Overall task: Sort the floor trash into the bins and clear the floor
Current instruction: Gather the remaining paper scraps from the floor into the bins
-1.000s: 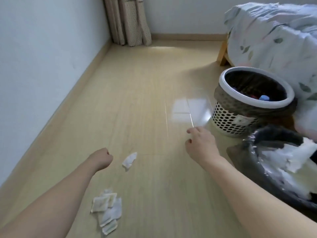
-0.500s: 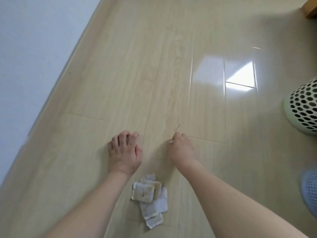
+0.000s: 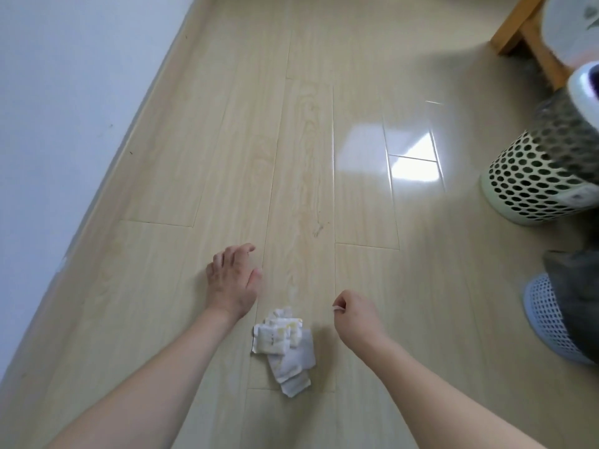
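A pale wood-plank floor (image 3: pixel 308 150) fills most of the frame, with a white wall (image 3: pixel 64 108) running down the upper left. Low in the centre lies a small heap of trash (image 3: pixel 287 346): several flat, whitish, crumpled packets or wrappers, some with faint yellow marks, overlapping in a loose pile that trails toward the bottom of the frame. Two bare forearms reach in from the bottom edge, one on each side of the heap. The left hand (image 3: pixel 231 280), just left of and above the pile, is spread with fingers loosely extended over the floor, holding nothing. The right hand (image 3: pixel 355 314), just right of the pile, is curled, with a tiny whitish scrap (image 3: pixel 337 308) pinched at its fingertips. At the right edge stands a pale perforated bin (image 3: pixel 531 183) with a dark liner; below it, part of a second, lavender mesh bin (image 3: pixel 547 322). A wooden furniture leg (image 3: pixel 531 30) shows at the upper right.
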Tool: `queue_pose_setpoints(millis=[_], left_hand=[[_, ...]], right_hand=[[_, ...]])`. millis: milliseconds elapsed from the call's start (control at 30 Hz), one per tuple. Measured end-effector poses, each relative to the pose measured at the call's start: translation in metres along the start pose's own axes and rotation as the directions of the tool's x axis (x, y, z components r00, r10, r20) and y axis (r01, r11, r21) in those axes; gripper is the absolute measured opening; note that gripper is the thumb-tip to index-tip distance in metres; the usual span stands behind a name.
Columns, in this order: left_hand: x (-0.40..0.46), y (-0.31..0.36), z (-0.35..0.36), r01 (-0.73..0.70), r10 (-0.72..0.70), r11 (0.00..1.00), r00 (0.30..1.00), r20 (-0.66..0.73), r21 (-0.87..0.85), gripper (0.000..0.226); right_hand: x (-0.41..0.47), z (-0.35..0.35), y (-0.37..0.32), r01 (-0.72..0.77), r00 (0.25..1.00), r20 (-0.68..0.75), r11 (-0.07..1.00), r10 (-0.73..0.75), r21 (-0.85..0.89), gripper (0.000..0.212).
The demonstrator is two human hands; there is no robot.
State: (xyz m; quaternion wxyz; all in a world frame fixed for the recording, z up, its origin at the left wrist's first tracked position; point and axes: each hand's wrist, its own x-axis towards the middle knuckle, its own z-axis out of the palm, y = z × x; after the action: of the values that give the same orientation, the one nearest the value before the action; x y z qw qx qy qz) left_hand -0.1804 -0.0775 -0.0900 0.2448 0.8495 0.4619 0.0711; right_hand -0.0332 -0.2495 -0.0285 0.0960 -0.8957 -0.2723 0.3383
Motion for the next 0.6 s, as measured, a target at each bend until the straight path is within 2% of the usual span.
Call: queue_pose_setpoints(millis=[67, 133, 200, 267, 367, 433, 500, 567, 600], left_hand=[[-0.021, 0.001, -0.007, -0.112, 0.122, 0.989, 0.987, 0.100, -0.102, 0.066], [-0.058, 0.001, -0.008, -0.300, 0.314, 0.948, 0.937, 0.155, -0.110, 0.055], [-0.089, -0.004, -0.006, -0.434, 0.423, 0.901, 0.882, 0.208, 0.006, 0.042], [-0.101, -0.010, -0.003, -0.461, 0.425, 0.879, 0.873, 0.241, 0.120, 0.034], [-0.104, -0.010, -0.011, -0.381, 0.320, 0.911, 0.895, 0.309, 0.159, 0.030], [-0.102, -0.006, -0.024, -0.235, 0.175, 0.966, 0.904, 0.389, 0.112, 0.016], [-0.100, 0.001, -0.037, -0.016, 0.027, 0.999, 0.903, 0.429, -0.029, 0.016], [-0.093, 0.016, -0.055, 0.174, -0.072, 0.964, 0.899, 0.431, -0.202, 0.014], [-0.089, 0.029, -0.068, 0.223, -0.091, 0.941, 0.890, 0.447, -0.252, 0.012]], right_hand=[[-0.019, -0.003, 0.009, -0.023, 1.000, 0.009, 1.000, 0.023, 0.006, 0.018], [-0.039, -0.004, 0.016, -0.031, 0.999, 0.026, 1.000, 0.031, -0.006, 0.018], [-0.054, -0.006, 0.019, -0.020, 0.999, 0.037, 1.000, 0.021, -0.021, 0.019], [-0.061, -0.009, 0.016, -0.012, 0.999, 0.042, 1.000, 0.013, -0.017, 0.019], [-0.070, -0.017, 0.008, 0.025, 0.999, 0.023, 1.000, -0.025, 0.003, 0.016], [-0.075, -0.022, 0.003, 0.069, 0.998, 0.011, 0.998, -0.069, 0.013, 0.015], [-0.081, -0.029, 0.000, 0.112, 0.994, 0.005, 0.994, -0.112, 0.019, 0.014], [-0.085, -0.044, -0.001, 0.150, 0.989, 0.000, 0.988, -0.150, 0.021, 0.016], [-0.087, -0.057, 0.000, 0.176, 0.984, -0.008, 0.984, -0.176, 0.023, 0.018]])
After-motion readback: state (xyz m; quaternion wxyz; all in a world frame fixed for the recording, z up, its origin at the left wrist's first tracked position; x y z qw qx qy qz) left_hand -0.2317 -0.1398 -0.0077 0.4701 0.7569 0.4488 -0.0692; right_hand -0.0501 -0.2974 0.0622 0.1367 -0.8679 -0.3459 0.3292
